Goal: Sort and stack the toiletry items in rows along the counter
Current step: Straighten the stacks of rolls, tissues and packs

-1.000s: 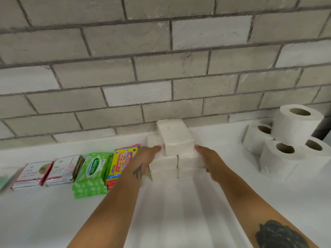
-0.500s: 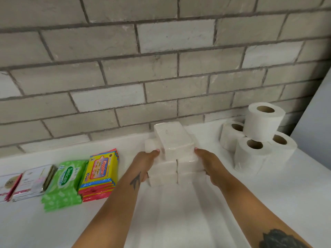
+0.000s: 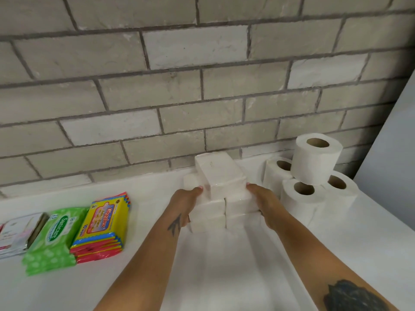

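Note:
A stack of white tissue packs (image 3: 211, 212) stands two wide on the white counter (image 3: 224, 277) by the brick wall. One more pack (image 3: 221, 173) lies across its top. My left hand (image 3: 185, 205) grips the stack's left side, thumb against the top pack. My right hand (image 3: 266, 203) grips the right side the same way. Toilet rolls (image 3: 314, 160) are piled just right of the stack, almost touching it. To the left lie a yellow Giggles wipes pile (image 3: 103, 223), a green Sanicare wipes pile (image 3: 56, 234) and flat white sachets (image 3: 18, 232) in a row.
The brick wall (image 3: 202, 97) runs close behind the items. A pale upright panel (image 3: 393, 142) closes off the counter at the right, behind the rolls. A gap of bare counter lies between the Giggles pile and the tissue stack.
Held between both hands, the tissue stack has slid right, away from the Giggles pile and up close to the toilet rolls. My view has turned right too.

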The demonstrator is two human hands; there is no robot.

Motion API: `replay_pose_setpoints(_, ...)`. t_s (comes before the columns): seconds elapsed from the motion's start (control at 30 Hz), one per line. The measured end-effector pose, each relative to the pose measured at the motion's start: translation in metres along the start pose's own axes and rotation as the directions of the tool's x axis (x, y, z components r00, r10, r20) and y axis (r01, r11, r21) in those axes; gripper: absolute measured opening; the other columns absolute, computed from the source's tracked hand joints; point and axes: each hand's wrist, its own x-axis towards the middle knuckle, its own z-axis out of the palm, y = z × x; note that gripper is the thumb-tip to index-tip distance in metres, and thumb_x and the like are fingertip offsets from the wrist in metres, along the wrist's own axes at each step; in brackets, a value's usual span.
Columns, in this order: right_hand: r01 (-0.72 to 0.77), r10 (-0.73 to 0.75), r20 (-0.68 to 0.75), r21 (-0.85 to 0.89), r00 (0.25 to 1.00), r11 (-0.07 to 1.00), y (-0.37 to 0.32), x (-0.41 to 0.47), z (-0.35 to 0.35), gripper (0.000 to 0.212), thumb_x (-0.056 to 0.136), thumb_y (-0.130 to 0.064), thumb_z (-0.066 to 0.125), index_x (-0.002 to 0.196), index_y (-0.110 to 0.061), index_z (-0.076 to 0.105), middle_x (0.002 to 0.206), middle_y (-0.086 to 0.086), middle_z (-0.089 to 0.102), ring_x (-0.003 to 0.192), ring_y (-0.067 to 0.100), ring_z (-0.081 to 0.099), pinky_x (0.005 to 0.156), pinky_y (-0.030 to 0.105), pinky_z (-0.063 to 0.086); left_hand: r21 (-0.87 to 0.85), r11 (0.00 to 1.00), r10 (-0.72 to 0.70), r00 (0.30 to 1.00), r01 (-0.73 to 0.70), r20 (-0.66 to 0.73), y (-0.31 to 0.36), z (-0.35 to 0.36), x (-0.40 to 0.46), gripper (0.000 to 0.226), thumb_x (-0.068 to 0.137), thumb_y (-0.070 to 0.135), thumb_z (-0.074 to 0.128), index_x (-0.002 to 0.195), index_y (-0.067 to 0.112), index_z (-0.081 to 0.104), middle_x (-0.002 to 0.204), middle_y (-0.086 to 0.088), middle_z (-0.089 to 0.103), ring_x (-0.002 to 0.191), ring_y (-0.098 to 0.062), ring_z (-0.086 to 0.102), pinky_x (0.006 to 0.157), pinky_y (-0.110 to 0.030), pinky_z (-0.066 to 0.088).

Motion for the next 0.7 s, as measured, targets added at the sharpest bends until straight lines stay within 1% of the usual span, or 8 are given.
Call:
replay_pose_setpoints(0.1, -0.005, 0.005, 0.014, -0.021, 1.0, 1.0, 0.0, 0.011, -0.005, 0.019, 0.092, -0.037, 0.053, 0.082, -0.021, 0.056, 0.094, 0.0, 0.058, 0.101, 0.025, 0.053, 0.099, 0.039, 0.041, -0.003, 1.0, -0.011, 1.0, 0.011, -0.016, 0.003, 0.007, 0.004, 0.043, 0.089, 0.038, 0.06, 0.112, 0.001, 0.06, 0.106, -0.016, 0.066, 0.093, -0.034, 0.064, 0.085, -0.047, 0.054)
replay_pose_setpoints(0.2, -0.024, 0.025, 0.045, -0.023, 0.999, 0.999, -0.002, 0.021, -0.008, 0.028, 0.09, -0.041, 0.053, 0.101, -0.017, 0.058, 0.113, 0.007, 0.06, 0.108, 0.028, 0.053, 0.102, 0.042, 0.04, -0.012, 1.0, -0.013, 1.0, 0.013, -0.025, 0.005, 0.011, 0.008, 0.042, 0.09, 0.038, 0.059, 0.111, 0.002, 0.06, 0.104, -0.014, 0.065, 0.09, -0.033, 0.064, 0.072, -0.038, 0.055)
replay_pose_setpoints(0.27, -0.026, 0.028, 0.047, -0.027, 0.999, 0.999, -0.004, 0.026, -0.008, 0.029, 0.089, -0.043, 0.053, 0.101, -0.017, 0.058, 0.115, 0.008, 0.059, 0.108, 0.029, 0.054, 0.102, 0.044, 0.04, -0.011, 1.0, -0.013, 0.999, 0.012, -0.03, 0.007, 0.012, 0.01, 0.041, 0.089, 0.039, 0.058, 0.109, 0.003, 0.06, 0.101, -0.012, 0.065, 0.089, -0.032, 0.064, 0.073, -0.039, 0.055)
replay_pose_setpoints(0.37, -0.026, 0.028, 0.037, -0.049, 0.999, 0.998, -0.005, 0.033, -0.007, 0.03, 0.087, -0.044, 0.054, 0.101, -0.017, 0.056, 0.114, 0.008, 0.06, 0.107, 0.028, 0.055, 0.102, 0.046, 0.04, -0.023, 1.0, -0.019, 0.999, 0.018, -0.038, 0.008, 0.013, 0.011, 0.043, 0.088, 0.04, 0.059, 0.111, 0.005, 0.062, 0.107, -0.014, 0.066, 0.094, -0.034, 0.064, 0.086, -0.047, 0.054)
replay_pose_setpoints(0.47, -0.018, 0.02, 0.03, -0.096, 0.999, 0.995, -0.009, 0.034, -0.006, 0.026, 0.09, -0.042, 0.051, 0.096, -0.017, 0.055, 0.112, 0.008, 0.058, 0.106, 0.029, 0.053, 0.101, 0.047, 0.04, -0.024, 1.0, -0.017, 0.999, 0.016, -0.042, 0.008, 0.014, 0.01, 0.04, 0.09, 0.039, 0.057, 0.112, 0.006, 0.061, 0.11, -0.013, 0.065, 0.095, -0.032, 0.063, 0.078, -0.038, 0.053)
replay_pose_setpoints(0.5, 0.004, 0.0, 0.025, -0.135, 1.0, 0.991, -0.009, 0.034, -0.005, 0.029, 0.09, -0.041, 0.049, 0.101, -0.015, 0.056, 0.115, 0.009, 0.057, 0.107, 0.029, 0.053, 0.101, 0.047, 0.04, -0.024, 1.0, -0.02, 0.999, 0.019, -0.041, 0.008, 0.014, 0.009, 0.04, 0.09, 0.039, 0.057, 0.113, 0.006, 0.061, 0.11, -0.013, 0.064, 0.095, -0.032, 0.063, 0.076, -0.037, 0.052)
replay_pose_setpoints(0.6, 0.142, -0.156, -0.021, -0.302, 0.988, 0.943, -0.01, 0.031, -0.005, 0.049, 0.095, -0.041, 0.043, 0.139, -0.02, 0.04, 0.139, 0.007, 0.047, 0.123, 0.029, 0.046, 0.106, 0.044, 0.036, -0.025, 0.999, -0.02, 0.999, 0.019, -0.04, 0.01, 0.014, 0.006, 0.043, 0.09, 0.039, 0.056, 0.116, 0.005, 0.059, 0.111, -0.013, 0.064, 0.092, -0.03, 0.062, 0.071, -0.035, 0.051)
replay_pose_setpoints(0.7, 0.412, -0.462, -0.047, -0.38, 0.886, 0.828, -0.014, 0.014, -0.003, 0.047, 0.099, -0.04, 0.036, 0.144, -0.027, 0.032, 0.145, 0.001, 0.041, 0.132, 0.023, 0.04, 0.104, 0.03, 0.03, -0.009, 1.0, 0.003, 0.999, -0.004, -0.048, 0.01, 0.016, 0.005, 0.051, 0.091, 0.041, 0.052, 0.126, 0.003, 0.051, 0.114, -0.012, 0.059, 0.088, -0.027, 0.058, 0.061, -0.029, 0.045)
